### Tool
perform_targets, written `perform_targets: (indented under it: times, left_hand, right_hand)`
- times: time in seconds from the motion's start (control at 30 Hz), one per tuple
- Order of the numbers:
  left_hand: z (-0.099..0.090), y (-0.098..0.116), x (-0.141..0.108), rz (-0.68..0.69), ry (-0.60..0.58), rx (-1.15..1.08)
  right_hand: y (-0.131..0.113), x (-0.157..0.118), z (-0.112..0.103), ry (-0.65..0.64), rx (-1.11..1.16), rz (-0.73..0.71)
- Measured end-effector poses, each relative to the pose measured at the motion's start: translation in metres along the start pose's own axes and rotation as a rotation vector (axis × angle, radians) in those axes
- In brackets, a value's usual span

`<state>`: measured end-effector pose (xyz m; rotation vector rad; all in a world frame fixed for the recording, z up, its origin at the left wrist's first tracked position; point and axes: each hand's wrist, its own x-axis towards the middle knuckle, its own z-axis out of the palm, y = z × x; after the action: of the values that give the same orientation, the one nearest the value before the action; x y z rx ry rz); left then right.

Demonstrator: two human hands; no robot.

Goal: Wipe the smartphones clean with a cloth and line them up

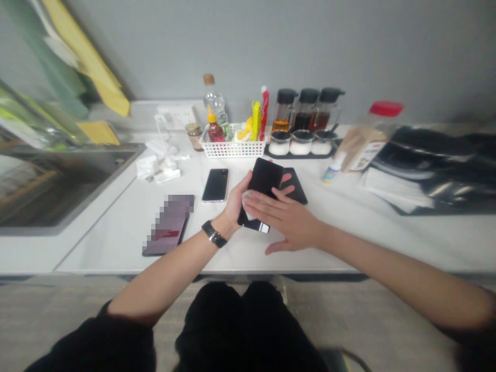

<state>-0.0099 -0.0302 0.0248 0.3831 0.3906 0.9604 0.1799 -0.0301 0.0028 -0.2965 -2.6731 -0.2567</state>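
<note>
A black phone [266, 174] is held in the left hand [233, 202], cradled from below, with the palm along its near left edge and fingertips showing past the opposite side. The right hand [289, 219] is laid over it, fingers nearly straight and thumb spread; a small white wad [248, 203] is pinned beneath the fingertips against the glass rather than clenched. The phone is held above the counter [116, 227], in front of the body.

Wiping is judged to be under way: the lower part of the screen is covered by the wad, while the upper part is left bare. Whether that part has been wiped cannot be told.

The phone's long axis is pointed away from the body, its far end leaning slightly to the right; the screen is faced upward. Which end is its top cannot be made out.

Farther out, a white-edged phone [216, 185], a blurred-out device [170, 227] and a dark flat case [297, 191] are left untouched on the counter. Crumpled tissues [165, 168] are heaped near the sink [83, 214].
</note>
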Motion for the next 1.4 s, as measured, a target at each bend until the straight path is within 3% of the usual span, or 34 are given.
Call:
perform_targets:
  times: [0.1, 0.27, 0.37, 0.5, 0.6, 0.77, 0.87, 1.0, 1.1, 1.23, 1.33, 1.4]
  left_hand:
    - [-0.004, 0.001, 0.001, -0.028, -0.043, 0.025]
    - [-0.008, 0.001, 0.006, -0.080, 0.091, 0.039]
    - [-0.009, 0.001, 0.007, 0.006, 0.067, 0.029]
    - [-0.007, 0.001, 0.002, 0.045, -0.070, 0.052]
    - [-0.004, 0.001, 0.001, -0.004, -0.067, 0.081]
    - [-0.006, 0.002, 0.005, -0.050, 0.084, 0.037]
    - [-0.010, 0.003, 0.008, 0.034, 0.131, 0.015]
    - [-0.016, 0.004, 0.007, -0.017, -0.022, 0.064]
    - [-0.017, 0.003, 0.008, -0.051, -0.095, 0.092]
    - [-0.012, 0.003, 0.010, 0.018, 0.004, 0.049]
    - [-0.009, 0.004, 0.009, 0.053, 0.065, 0.043]
    - [-0.009, 0.005, 0.008, 0.074, 0.039, 0.062]
  right_hand:
    - [0.007, -0.012, -0.005, -0.028, -0.012, -0.071]
    - [0.047, -0.009, -0.019, 0.037, -0.067, 0.158]
    - [0.027, 0.002, -0.007, 0.048, -0.025, 0.128]
    - [-0.009, -0.006, 0.008, 0.006, 0.050, -0.068]
    - [0.006, -0.023, -0.003, -0.008, 0.036, -0.110]
    - [0.048, -0.018, -0.020, 0.056, -0.071, 0.119]
    - [0.033, -0.001, -0.008, 0.077, -0.067, 0.122]
    - [0.003, -0.007, 0.005, 0.029, -0.024, -0.050]
    - [0.016, -0.028, -0.007, -0.028, -0.038, -0.091]
    - [0.046, -0.033, -0.021, -0.016, -0.105, 0.085]
    - [0.032, -0.018, -0.009, 0.017, -0.104, 0.120]
    - [0.013, -0.010, 0.002, 0.015, -0.052, 0.023]
